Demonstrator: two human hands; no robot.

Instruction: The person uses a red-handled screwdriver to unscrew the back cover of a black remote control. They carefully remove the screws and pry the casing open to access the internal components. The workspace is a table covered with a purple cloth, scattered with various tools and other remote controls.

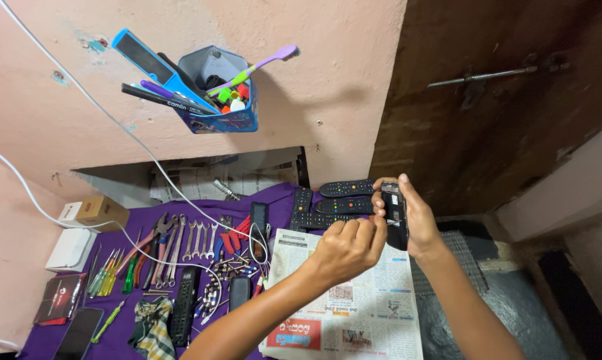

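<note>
At the far left of the purple cloth (274, 197) I see one white box (70, 249), one brown cardboard box (103, 212) above it, and one dark packet (59, 298) below, with one black phone (79, 334) lying near the cloth's lower edge. Next come the screwdrivers (107, 275) with green and yellow handles, too bunched for me to count, then the pliers (155, 243) and a row of about five spanners (197, 240). On the wall above hangs one blue holder (224, 110) stuffed with pens and one purple toothbrush (261, 65).

One newspaper (354, 313) lies spread under my arms. My left hand (346, 245) is curled shut, its fingertips pinching at the edge of the small black device (395, 215). My right hand (417, 220) wraps around that device, gripping it upright above the newspaper. Behind it, three black remotes (344, 203) lie stacked side by side on the cloth.
</note>
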